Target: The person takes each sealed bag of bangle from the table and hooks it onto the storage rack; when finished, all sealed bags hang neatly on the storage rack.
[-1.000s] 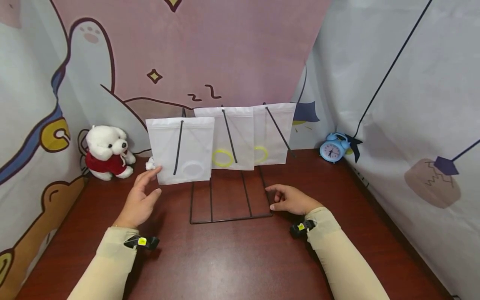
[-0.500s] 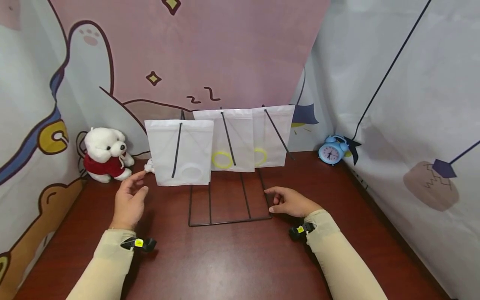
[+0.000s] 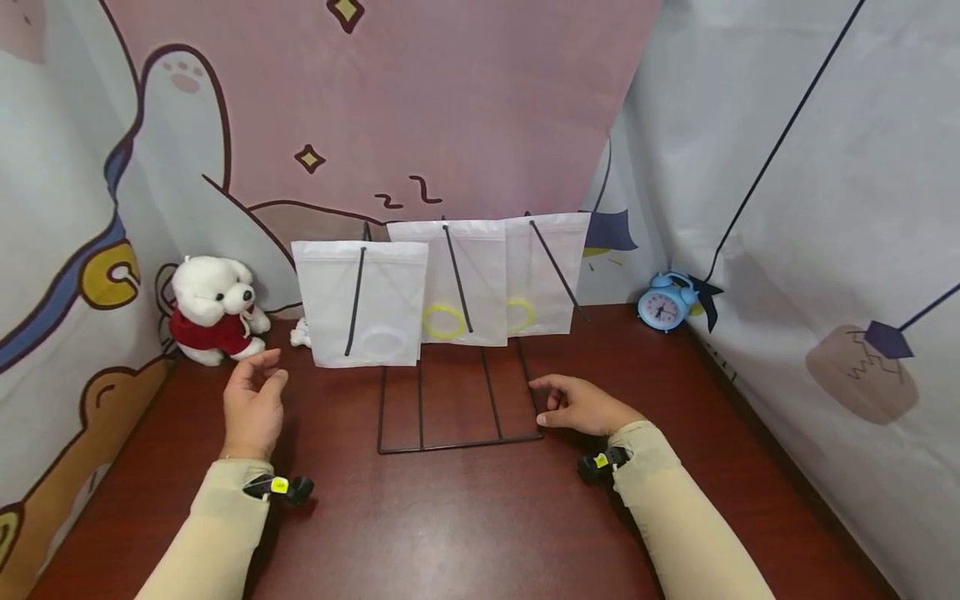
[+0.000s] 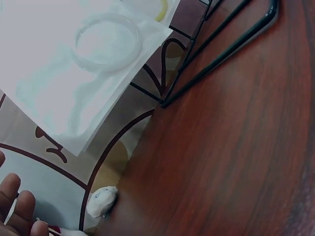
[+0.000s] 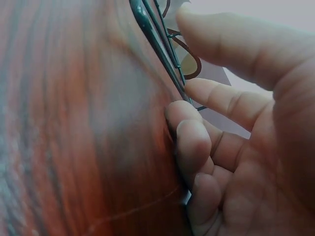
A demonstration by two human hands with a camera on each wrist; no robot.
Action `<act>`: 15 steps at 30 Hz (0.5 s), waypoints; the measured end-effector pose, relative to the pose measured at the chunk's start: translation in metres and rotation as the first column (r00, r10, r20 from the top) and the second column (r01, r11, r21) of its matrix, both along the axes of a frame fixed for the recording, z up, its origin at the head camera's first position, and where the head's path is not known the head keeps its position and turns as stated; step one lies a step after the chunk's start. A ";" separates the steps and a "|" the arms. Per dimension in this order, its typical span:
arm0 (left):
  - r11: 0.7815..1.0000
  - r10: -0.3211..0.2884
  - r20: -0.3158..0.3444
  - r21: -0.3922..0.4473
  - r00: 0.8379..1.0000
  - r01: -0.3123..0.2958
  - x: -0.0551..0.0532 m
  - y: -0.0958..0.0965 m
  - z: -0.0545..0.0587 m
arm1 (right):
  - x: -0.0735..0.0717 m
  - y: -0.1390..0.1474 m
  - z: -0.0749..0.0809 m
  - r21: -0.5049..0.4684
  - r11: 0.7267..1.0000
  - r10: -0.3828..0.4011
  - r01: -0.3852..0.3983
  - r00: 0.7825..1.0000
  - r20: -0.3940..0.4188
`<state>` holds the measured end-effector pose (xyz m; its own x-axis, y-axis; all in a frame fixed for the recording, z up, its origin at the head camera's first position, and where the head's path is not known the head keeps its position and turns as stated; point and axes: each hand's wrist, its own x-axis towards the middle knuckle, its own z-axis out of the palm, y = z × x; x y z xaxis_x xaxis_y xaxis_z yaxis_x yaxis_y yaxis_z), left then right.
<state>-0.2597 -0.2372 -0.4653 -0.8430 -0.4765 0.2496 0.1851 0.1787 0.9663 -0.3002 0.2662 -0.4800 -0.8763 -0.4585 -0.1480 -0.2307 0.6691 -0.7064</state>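
Observation:
Three white zip bags hang on the prongs of a black wire rack (image 3: pixel 461 447). The left bag (image 3: pixel 322 308) faintly shows a pale ring; the middle bag (image 3: pixel 480 275) and right bag (image 3: pixel 558 250) each show a yellow ring. My left hand (image 3: pixel 253 408) is raised left of the left bag, apart from it, fingers loosely bent with nothing in them. My right hand (image 3: pixel 588 404) rests by the rack base's right side. Its index fingertip (image 5: pixel 194 89) touches the side wire, thumb apart from the index finger, other fingers bent in.
A white plush dog (image 3: pixel 213 308) in red sits at the back left. A small white object (image 3: pixel 300 333) lies partly behind the left bag. A blue alarm clock (image 3: pixel 666 302) stands at the back right. Printed cloth (image 3: pixel 450 108) surrounds the brown table (image 3: pixel 450 533).
My left hand has drawn away from the lower left edge of the left bag, moving left and slightly toward me. The right hand stays by the rack, and the bags hang nearly unchanged.

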 end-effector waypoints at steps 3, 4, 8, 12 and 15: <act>1.000 0.001 0.002 -0.010 1.000 -0.001 0.000 0.001 0.000 | -0.001 0.000 0.000 0.011 1.000 -0.004 0.004 1.000 -0.006; 1.000 0.000 0.005 -0.013 1.000 0.000 0.000 0.002 0.000 | -0.001 0.001 0.001 0.017 1.000 -0.008 0.009 1.000 -0.010; 0.997 -0.019 0.029 -0.069 0.999 0.021 0.004 0.006 0.001 | 0.004 0.002 0.002 0.023 0.999 -0.027 0.027 0.999 -0.033; 0.990 -0.052 0.066 -0.129 0.996 0.060 0.009 0.010 0.003 | 0.009 0.003 0.005 0.002 0.999 -0.037 0.037 0.998 -0.056; 0.986 -0.066 0.089 -0.146 0.994 0.078 0.013 0.010 0.003 | 0.011 0.003 0.009 0.000 0.999 -0.046 0.047 0.996 -0.075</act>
